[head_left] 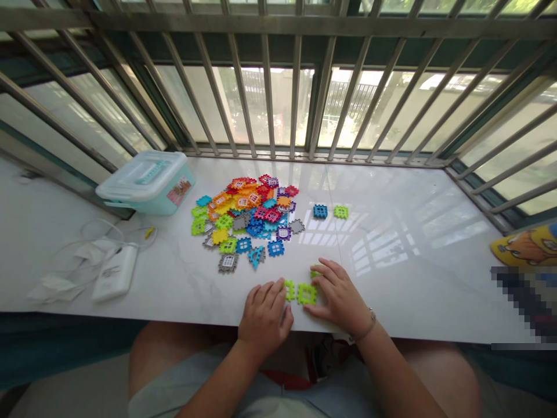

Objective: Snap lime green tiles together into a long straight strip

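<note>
Near the table's front edge, my left hand (263, 313) has its fingers curled over the left part of a light green interlocking building tile (289, 289). To its right lies a second light green square tile (307, 294) with a window-like opening, a narrow gap between them. My right hand (340, 295) holds this one at its right side, thumb below and fingers above. Under the right fingertips a third light green piece (315, 270) shows, mostly hidden. Further back sit a dark blue tile stack (320, 211) and a light green tile (341, 212).
A heap of mixed coloured tiles (248, 212) spreads left of centre. Behind it stands a lidded turquoise box (148, 181). At left lie a white power bank (115, 271), cables and tissue (56, 285). Metal bars (267, 104) border the back; a yellow object (524, 247) is at far right.
</note>
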### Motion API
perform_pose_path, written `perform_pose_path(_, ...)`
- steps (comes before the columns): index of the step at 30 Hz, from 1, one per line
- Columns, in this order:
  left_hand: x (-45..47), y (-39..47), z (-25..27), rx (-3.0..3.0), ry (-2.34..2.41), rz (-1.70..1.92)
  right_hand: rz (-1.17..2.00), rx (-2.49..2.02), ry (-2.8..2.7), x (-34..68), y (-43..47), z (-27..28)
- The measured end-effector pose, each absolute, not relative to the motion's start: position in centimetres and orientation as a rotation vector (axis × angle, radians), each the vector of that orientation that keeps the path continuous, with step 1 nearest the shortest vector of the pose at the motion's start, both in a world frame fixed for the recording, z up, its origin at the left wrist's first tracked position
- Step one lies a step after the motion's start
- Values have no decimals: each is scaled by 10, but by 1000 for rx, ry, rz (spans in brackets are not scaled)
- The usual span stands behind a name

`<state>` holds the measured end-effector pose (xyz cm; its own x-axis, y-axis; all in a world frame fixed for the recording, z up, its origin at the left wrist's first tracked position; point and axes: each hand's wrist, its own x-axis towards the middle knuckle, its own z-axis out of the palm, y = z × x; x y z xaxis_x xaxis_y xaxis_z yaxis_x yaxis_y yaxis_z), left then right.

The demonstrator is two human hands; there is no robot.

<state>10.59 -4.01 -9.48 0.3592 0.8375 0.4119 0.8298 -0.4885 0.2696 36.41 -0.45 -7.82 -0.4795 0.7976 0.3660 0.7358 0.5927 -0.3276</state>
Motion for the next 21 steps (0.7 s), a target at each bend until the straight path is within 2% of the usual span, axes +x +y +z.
perform_pose_path(10,101,-38,-92,2506,1528,823,145,-1350,-2263,384,-40,-82)
perform_pose_path(21,98,-31,-96,2373,1552,840,179,-1376,-2241,385,-40,-84)
